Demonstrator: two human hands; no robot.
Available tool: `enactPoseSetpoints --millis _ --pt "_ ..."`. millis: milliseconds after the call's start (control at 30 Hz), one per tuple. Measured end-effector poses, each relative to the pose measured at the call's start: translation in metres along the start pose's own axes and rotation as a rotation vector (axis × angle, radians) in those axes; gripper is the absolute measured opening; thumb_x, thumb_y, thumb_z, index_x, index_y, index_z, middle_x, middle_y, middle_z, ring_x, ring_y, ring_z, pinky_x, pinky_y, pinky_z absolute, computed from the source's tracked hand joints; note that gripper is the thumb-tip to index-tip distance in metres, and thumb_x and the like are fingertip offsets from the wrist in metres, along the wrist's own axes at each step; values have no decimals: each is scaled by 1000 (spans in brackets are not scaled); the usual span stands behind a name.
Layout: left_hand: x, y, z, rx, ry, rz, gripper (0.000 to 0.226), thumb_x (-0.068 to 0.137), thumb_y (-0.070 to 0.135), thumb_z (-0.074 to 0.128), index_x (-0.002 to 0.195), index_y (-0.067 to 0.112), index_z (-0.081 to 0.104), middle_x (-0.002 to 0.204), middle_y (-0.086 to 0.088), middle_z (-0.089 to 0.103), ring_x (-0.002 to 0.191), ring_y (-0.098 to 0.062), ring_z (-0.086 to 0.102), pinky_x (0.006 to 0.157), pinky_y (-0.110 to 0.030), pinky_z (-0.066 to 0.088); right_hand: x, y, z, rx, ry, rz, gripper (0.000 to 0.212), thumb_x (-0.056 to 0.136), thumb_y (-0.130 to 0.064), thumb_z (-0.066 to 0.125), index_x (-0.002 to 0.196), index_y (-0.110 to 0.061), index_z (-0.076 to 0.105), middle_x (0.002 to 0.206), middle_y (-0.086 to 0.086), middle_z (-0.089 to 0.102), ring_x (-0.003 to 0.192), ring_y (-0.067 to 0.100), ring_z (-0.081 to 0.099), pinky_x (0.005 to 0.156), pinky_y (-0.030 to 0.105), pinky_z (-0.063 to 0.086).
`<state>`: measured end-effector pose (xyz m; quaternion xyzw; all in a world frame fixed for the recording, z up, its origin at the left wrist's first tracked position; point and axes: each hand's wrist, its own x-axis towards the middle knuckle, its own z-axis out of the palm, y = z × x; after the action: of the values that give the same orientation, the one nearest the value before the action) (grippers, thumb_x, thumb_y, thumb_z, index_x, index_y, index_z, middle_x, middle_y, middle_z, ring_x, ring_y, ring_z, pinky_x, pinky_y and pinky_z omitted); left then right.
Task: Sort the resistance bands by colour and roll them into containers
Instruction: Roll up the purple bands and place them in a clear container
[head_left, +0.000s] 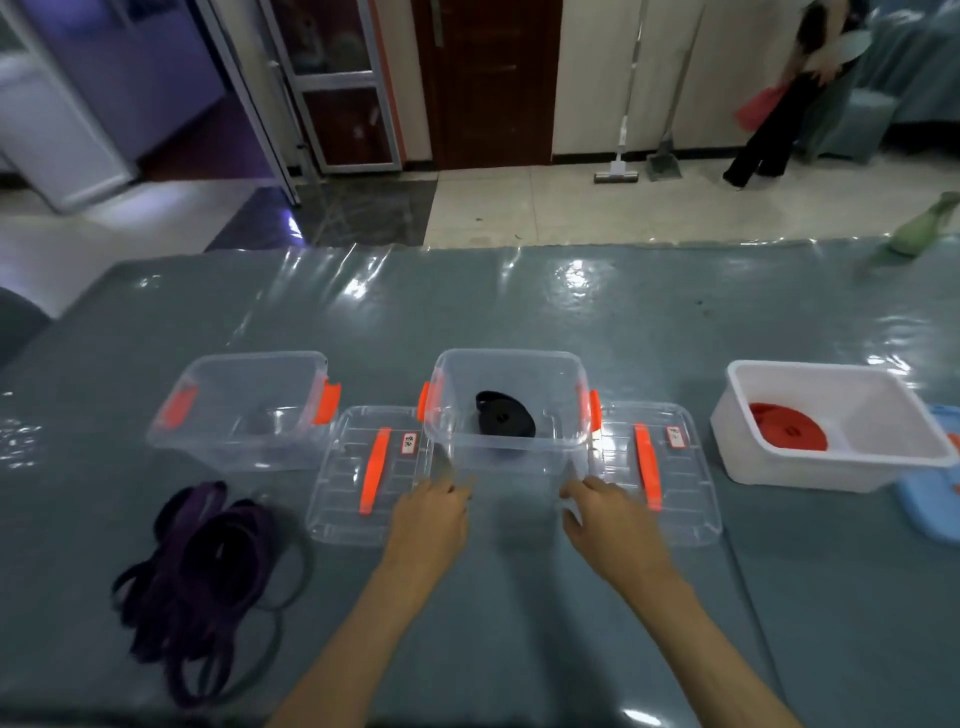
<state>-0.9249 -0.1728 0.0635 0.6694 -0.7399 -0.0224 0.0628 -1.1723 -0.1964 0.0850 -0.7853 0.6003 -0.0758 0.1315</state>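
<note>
On the grey table (519, 312) before you, covered with glossy clear film, three containers stand in a row. At the left is a clear plastic bin (244, 410) with orange latches. At the centre is a matching clear bin (511, 410) holding a rolled black resistance band (505, 421), lying flat on the bin floor. At the right is a white tub (831, 426) with a rolled red resistance band (787, 426) lying flat in its left half. Two clear lids with orange handles lie flat on the table: one lid (363, 478) between the left and centre bins, the other lid (660, 473) just right of the centre bin.

Your left hand (431, 514) and right hand (605, 514) both reach toward the near wall of the centre bin, fingers loosely spread and holding nothing.

At near left, a loose heap of purple resistance bands (202, 577) sprawls, its long axis running from you toward the left bin.
</note>
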Motion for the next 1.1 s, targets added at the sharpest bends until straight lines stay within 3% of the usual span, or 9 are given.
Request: enactPoseSetpoints --millis 200,433,567,700,833,900,1000,1100 --pt "-66 -22 -4 14 -11 -106 28 57 9 91 76 21 76 68 3 66 57 -21 65 46 -33 51 -33 -29 21 -6 -58 -37 24 95 -23 59 117 -23 70 112 1 73 99 29 70 80 42 58" --pt "-111 -77 -1 -18 -88 -282 18 77 10 79 93 18 78 87 -2 72 79 -29 72 60 -39 56 -34 -91 48 30 -94 -82 24 97 -24 58 118 -22 68 113 1 71 98 29 70 80 39 57" --pt "-120 -136 -1 -24 -90 -304 20 81 16 76 100 21 77 93 -2 74 82 -31 72 62 -39 55 -19 -145 71 53 -100 -88 23 95 -24 58 115 -21 69 113 1 72 99 29 70 79 40 58" --pt "-117 -208 -8 -142 -54 -322 35 97 24 60 132 26 64 115 -3 69 104 -29 67 79 -42 57 4 -204 102 55 -114 -64 26 97 -24 57 120 -22 70 120 1 72 106 29 69 84 36 54" --pt "-117 -290 -11 -203 17 -387 30 97 24 61 127 21 64 121 -3 64 108 -28 64 83 -43 57 26 -274 136 79 -161 -17 25 100 -26 57 121 -23 69 125 0 71 111 26 69 90 36 53" --pt "-121 -326 -8 -174 -56 -441 33 97 29 63 128 18 58 126 -6 57 113 -29 57 84 -44 56 34 -305 148 75 -199 -12 24 100 -28 55 121 -24 68 124 0 71 112 25 69 91 36 53" --pt "-132 -376 1 -176 -309 -513 40 94 45 66 122 23 48 131 -5 46 116 -29 52 85 -42 54 47 -349 174 120 -267 28 27 99 -29 56 124 -25 67 123 2 72 114 27 69 93 39 55" --pt "-142 -402 8 -309 -458 -494 36 93 46 67 114 25 47 118 0 49 103 -22 57 79 -35 51 52 -382 197 288 -384 129 39 98 -27 61 137 -24 59 129 7 69 119 29 65 97 35 53"
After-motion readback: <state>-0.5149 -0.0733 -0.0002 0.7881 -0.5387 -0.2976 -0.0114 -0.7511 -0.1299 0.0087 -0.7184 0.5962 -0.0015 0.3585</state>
